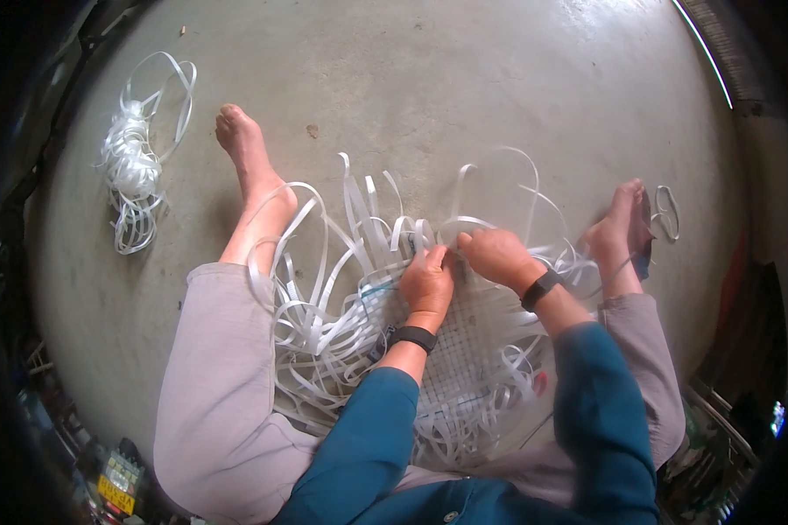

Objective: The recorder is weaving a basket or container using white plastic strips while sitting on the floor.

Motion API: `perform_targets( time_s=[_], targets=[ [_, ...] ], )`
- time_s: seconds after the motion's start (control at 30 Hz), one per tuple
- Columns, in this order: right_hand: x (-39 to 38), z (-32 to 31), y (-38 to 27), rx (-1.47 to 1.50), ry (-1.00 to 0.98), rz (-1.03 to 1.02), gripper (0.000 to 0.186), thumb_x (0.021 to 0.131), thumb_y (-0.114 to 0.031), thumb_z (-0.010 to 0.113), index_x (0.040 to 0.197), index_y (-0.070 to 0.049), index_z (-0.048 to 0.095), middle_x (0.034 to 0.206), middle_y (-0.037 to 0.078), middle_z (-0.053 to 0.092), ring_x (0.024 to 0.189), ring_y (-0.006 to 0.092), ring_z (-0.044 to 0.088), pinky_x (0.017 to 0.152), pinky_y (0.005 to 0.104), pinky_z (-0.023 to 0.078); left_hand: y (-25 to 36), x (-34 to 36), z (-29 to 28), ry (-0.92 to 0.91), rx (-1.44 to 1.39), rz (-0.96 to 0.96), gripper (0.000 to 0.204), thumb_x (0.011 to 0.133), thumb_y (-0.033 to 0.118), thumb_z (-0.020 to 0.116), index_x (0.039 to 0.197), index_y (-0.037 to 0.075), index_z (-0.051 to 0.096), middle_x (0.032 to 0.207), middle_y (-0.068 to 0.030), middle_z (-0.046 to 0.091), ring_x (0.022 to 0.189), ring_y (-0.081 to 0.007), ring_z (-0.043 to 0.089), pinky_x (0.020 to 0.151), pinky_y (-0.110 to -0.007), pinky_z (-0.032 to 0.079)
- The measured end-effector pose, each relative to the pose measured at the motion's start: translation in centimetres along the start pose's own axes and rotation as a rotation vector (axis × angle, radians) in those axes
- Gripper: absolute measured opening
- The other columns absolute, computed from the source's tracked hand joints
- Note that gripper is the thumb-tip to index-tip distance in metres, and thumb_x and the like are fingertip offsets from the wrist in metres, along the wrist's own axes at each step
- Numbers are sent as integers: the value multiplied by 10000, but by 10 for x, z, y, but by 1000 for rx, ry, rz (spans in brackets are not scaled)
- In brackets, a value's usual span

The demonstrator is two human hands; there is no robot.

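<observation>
A woven panel of white plastic strapping [453, 350] lies on the floor between my legs, its long loose strap ends [311, 324] curling out on every side. At its far edge my left hand [427, 282] is closed, thumb and fingers pinched on a white strap [423, 234]. Close to its right, my right hand [499, 257] is also closed at the same edge, fingertips pressed together near the straps; what exactly it pinches is hidden. Both wrists wear dark bands. A thin blue line [379, 287] crosses the weave left of my left hand.
A bundle of white strapping [133, 162] lies on the concrete floor [429, 79] at the far left. A small strap loop [666, 214] rests beside my right foot [620, 223]. My left foot [247, 144] is bare. Assorted items, one with a yellow label [116, 494], stand at the lower left.
</observation>
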State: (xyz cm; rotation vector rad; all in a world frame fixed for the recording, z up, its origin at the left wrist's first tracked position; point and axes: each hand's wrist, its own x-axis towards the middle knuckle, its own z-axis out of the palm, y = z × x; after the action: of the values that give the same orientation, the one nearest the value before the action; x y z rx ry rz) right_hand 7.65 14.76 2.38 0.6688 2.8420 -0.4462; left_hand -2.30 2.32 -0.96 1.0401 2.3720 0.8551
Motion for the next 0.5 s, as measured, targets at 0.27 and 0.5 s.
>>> perform_targets(
  time_s=[0.27, 0.5],
  targets=[
    [1, -18, 7, -29, -40, -203, 69, 861, -163, 615, 866, -109, 658, 804, 61, 626, 789, 244, 678, 673, 355, 554, 1, 0, -2, 13, -25, 2, 96, 837, 274, 718, 878, 191, 694, 821, -70, 661, 737, -328, 652, 602, -434, 495],
    [2, -22, 6, -200, 10, -359, 113, 833, -195, 660, 729, -150, 669, 794, 2, 608, 793, 178, 643, 702, 319, 536, 4, 1, -4, -35, -30, -26, 94, 830, 270, 725, 877, 195, 693, 816, -79, 654, 733, -337, 647, 595, -435, 490]
  ],
)
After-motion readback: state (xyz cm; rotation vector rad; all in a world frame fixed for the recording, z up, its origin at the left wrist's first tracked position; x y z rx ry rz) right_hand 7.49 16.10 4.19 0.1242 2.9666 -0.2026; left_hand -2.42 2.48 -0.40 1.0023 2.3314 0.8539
